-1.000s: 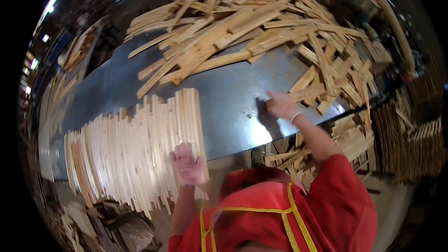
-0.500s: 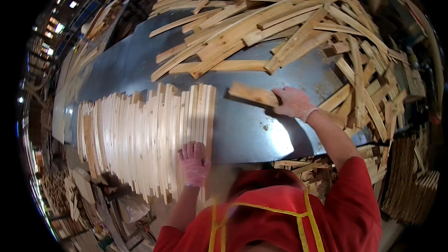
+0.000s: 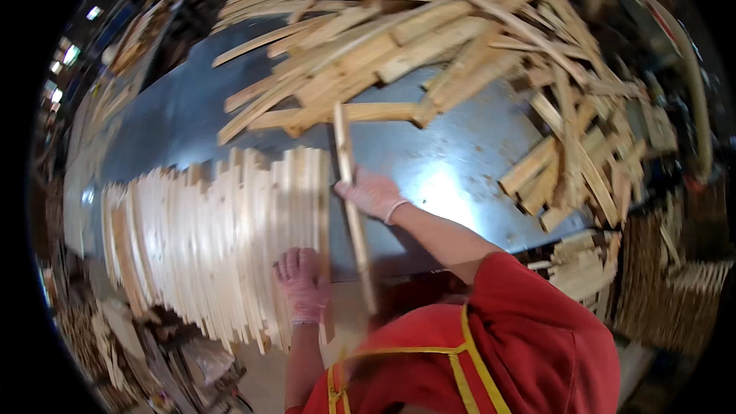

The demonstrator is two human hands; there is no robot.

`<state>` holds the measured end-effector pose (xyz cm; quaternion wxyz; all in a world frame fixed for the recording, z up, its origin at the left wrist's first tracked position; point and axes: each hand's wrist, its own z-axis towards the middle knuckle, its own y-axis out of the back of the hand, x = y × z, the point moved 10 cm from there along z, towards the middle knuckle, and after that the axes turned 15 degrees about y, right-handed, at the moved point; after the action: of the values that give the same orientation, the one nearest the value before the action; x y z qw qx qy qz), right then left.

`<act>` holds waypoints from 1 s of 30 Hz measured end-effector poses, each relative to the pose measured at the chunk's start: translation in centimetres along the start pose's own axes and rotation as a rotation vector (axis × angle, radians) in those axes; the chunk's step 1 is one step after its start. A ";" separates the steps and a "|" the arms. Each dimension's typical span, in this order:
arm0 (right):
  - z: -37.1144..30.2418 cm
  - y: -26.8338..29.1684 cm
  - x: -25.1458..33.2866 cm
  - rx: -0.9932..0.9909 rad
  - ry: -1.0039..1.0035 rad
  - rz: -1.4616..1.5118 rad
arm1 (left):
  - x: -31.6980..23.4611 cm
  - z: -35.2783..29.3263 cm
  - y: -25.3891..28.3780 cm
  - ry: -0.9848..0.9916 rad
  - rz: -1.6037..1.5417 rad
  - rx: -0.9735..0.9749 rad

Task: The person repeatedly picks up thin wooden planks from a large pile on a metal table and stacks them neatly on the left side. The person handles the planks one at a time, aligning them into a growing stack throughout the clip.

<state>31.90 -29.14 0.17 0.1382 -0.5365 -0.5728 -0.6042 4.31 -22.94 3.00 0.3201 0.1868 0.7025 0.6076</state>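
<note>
My right hand (image 3: pixel 373 195), in a pale pink work glove, is closed around the middle of a narrow wooden slat (image 3: pixel 359 241). The slat lies lengthwise away from me, just right of a row of slats (image 3: pixel 230 238) and apart from it. These pale slats stand packed side by side, their ends uneven, overhanging the table's near edge. My left hand (image 3: pixel 303 285), also gloved, rests on the row's right end with its fingers laid over the slats. Some of its fingertips are hard to make out.
A loose heap of wooden strips (image 3: pixel 429 38) covers the far side of the dark metal table (image 3: pixel 452 149) and spills down its right end. More strips (image 3: pixel 575 268) lie below the near right edge. A stack of thin boards (image 3: pixel 659 284) stands at far right.
My right hand has moved left with the slat and turned it from crosswise to lengthwise beside the row. My left hand stays on the row's right end. The view has shifted slightly.
</note>
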 end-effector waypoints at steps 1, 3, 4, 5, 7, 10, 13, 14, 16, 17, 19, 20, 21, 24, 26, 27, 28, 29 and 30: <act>-1.3 -2.3 0.0 0.165 0.006 0.003 | 0.7 -0.2 -0.5 0.006 -0.007 -0.005; -3.4 -6.7 0.4 0.284 0.026 -0.013 | 0.7 -0.2 -0.7 0.013 -0.004 -0.032; -3.7 -8.2 0.3 0.244 0.044 -0.044 | 0.7 -0.3 -0.9 0.004 0.012 -0.046; -4.2 -8.9 1.2 0.313 0.099 0.068 | 1.1 -0.5 -1.2 0.010 0.029 -0.064; -5.3 -9.2 2.9 0.449 0.213 0.288 | 0.9 -0.4 -2.0 0.030 0.085 -0.035; -6.5 4.6 -1.8 -0.182 0.283 -0.003 | -0.9 -0.8 -2.3 0.044 0.179 0.035; -15.3 23.2 -6.7 -0.473 -0.163 -0.516 | 0.3 -1.3 -3.1 0.022 0.210 -0.026; -20.1 28.3 -10.1 -0.653 -0.311 -0.676 | 0.3 -1.2 -3.2 0.011 0.212 -0.036; -29.3 33.4 -13.1 -0.823 -0.591 -0.770 | 0.5 -1.3 -2.8 0.004 0.210 -0.057; -34.4 33.5 -18.6 -0.904 -0.679 -0.648 | -0.4 -1.2 -2.7 -0.017 0.192 -0.066; -37.2 29.8 -25.8 -0.782 -0.728 -0.492 | -1.2 -1.5 -2.2 -0.046 0.176 -0.077; -36.1 27.2 -25.8 -0.588 -0.680 -0.466 | -1.4 -1.5 -1.7 -0.050 0.169 -0.087; -36.4 25.1 -24.9 -0.703 -0.599 -0.342 | -1.7 -1.5 -1.3 -0.055 0.161 -0.097; -34.5 16.7 -17.6 -0.893 -0.388 0.024 | -0.9 -2.3 -0.6 -0.056 0.140 -0.139; -34.9 10.5 -19.9 -0.921 -0.445 0.124 | -0.7 -1.9 -1.3 -0.034 0.159 -0.063; -34.0 7.6 -20.1 -0.942 -0.391 0.337 | -0.3 -1.7 -1.7 -0.009 0.171 -0.025; -33.9 5.1 -20.6 -0.968 -0.347 0.548 | -0.8 -1.5 -1.7 -0.034 0.159 -0.034; -33.7 3.6 -21.5 -0.987 -0.262 0.547 | -1.4 -1.2 -1.8 -0.057 0.147 -0.043; -32.6 3.2 -19.4 -0.860 -0.288 0.417 | -0.6 -1.5 -1.9 -0.052 0.147 -0.052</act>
<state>25.91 -66.20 -6.15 -0.0583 -0.7259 -0.1655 -0.6651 4.01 -24.79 1.32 0.2972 0.2454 0.6624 0.6424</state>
